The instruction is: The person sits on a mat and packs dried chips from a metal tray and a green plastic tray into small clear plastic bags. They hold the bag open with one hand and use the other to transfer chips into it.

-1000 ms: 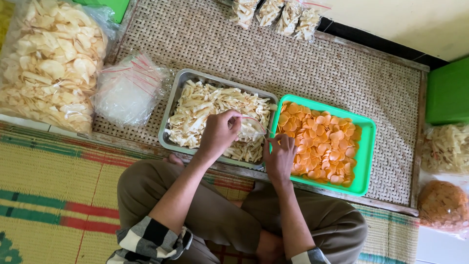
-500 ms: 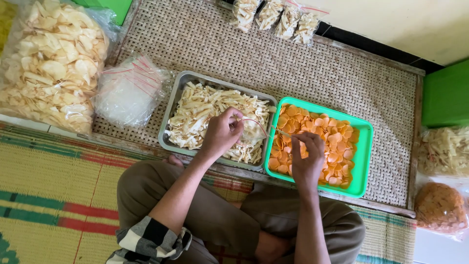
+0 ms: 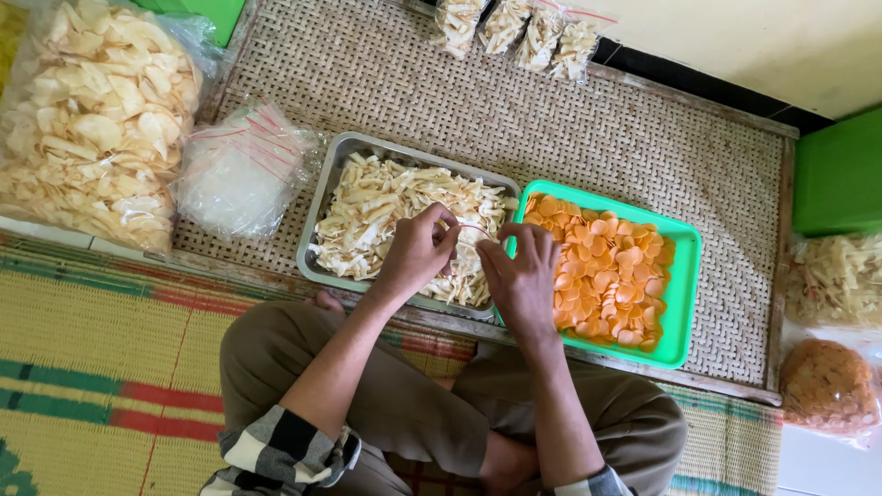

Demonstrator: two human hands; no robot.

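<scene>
- Holding a small clear bag (image 3: 470,241) between both hands, over the inner corner of the metal tray (image 3: 323,220), right at the seam with the green tray (image 3: 684,276).
- Left hand (image 3: 418,253) curling shut on the bag's left edge, fingers pinching near the top; knuckles facing the camera, so exact pinch depth not readable.
- Right hand (image 3: 522,276) closing on the bag's right edge, thumb and forefinger nipping the rim, remaining fingers loosely bent.
- Bag mouth running roughly left-to-right between the two grips, thin red line along the rim barely showing; bag body mostly hidden behind the hands.
- Lying directly under the left grip: pale strip crackers (image 3: 386,211) in the metal tray, touching or nearly touching the hand.
- Lying just right of the right grip: orange round crackers (image 3: 606,266); right hand clearly nearer to these, left hand nearer to the pale strips.
- Sitting further left on the woven low bench (image 3: 588,129): stack of empty clear bags (image 3: 241,170), well apart from both hands.
- Resting beyond that: big sack of white crackers (image 3: 92,119).
</scene>
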